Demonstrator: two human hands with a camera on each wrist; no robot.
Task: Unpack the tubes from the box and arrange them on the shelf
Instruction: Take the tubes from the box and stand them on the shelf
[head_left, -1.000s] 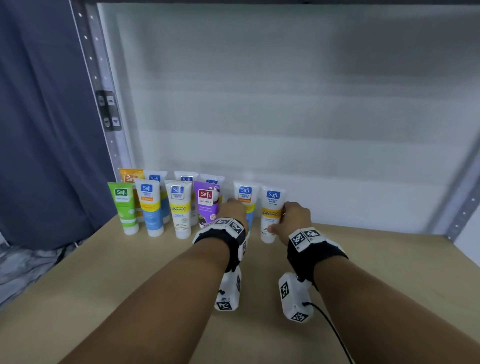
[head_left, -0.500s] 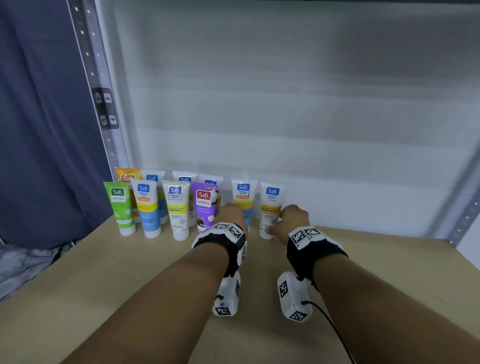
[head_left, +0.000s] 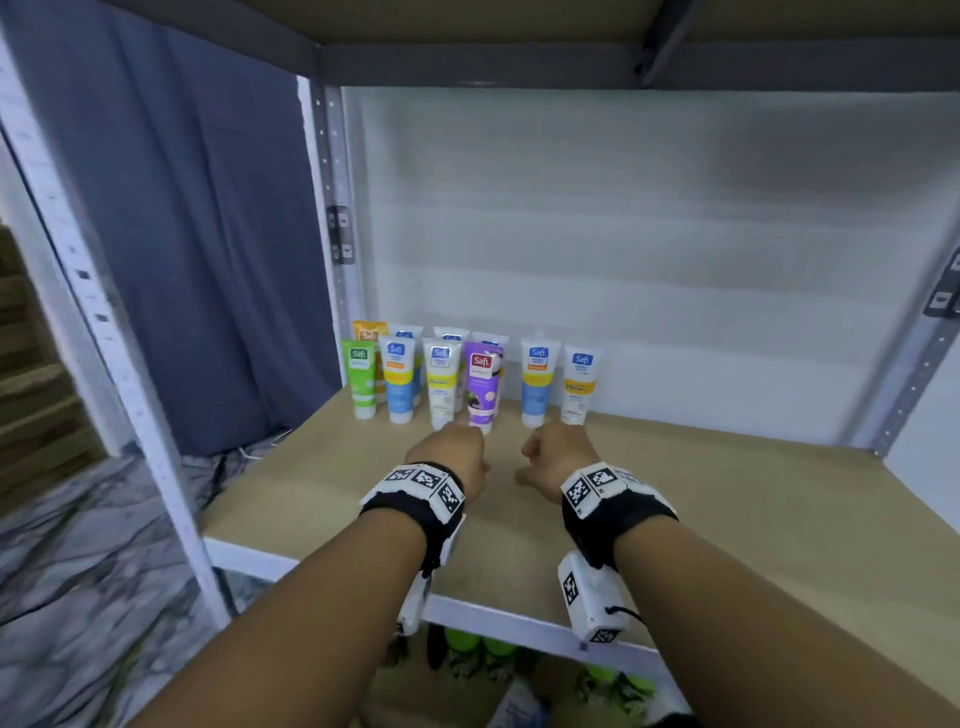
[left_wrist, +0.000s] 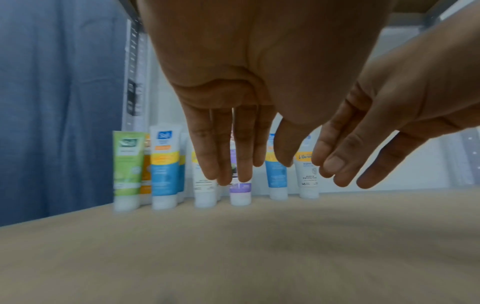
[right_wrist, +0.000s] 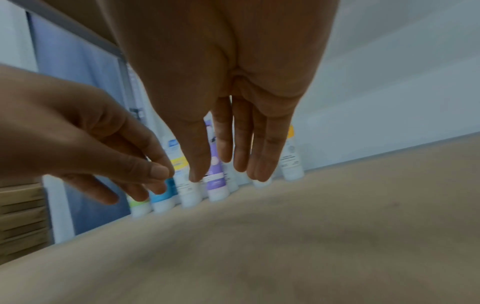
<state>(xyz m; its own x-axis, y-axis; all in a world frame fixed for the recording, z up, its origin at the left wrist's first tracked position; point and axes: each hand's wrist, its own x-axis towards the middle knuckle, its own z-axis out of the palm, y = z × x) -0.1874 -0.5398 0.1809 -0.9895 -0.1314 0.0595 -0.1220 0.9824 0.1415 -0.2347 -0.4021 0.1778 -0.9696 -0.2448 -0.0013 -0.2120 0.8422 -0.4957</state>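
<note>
Several Safi tubes stand cap-down in two rows at the back left of the wooden shelf (head_left: 701, 525). The front row runs from a green tube (head_left: 359, 376) past a purple tube (head_left: 483, 384) to a blue tube (head_left: 537, 382) and a white-and-yellow tube (head_left: 578, 385). My left hand (head_left: 454, 452) and right hand (head_left: 556, 454) hover side by side just in front of the rows, touching nothing. In the left wrist view the left hand (left_wrist: 233, 176) hangs with relaxed fingers and holds nothing. The right hand (right_wrist: 228, 174) is just as loose and holds nothing. The box is not clearly seen.
A blue curtain (head_left: 208, 249) hangs to the left, beyond the white shelf upright (head_left: 130, 395). The white back panel (head_left: 649, 270) stands right behind the tubes. Green-capped items (head_left: 467, 642) sit under the shelf's front edge. The upper shelf (head_left: 571, 36) is overhead.
Both hands let go of the two rightmost tubes and drew back toward the shelf's front. Those tubes stay standing. My head pulled back, showing more of the rack.
</note>
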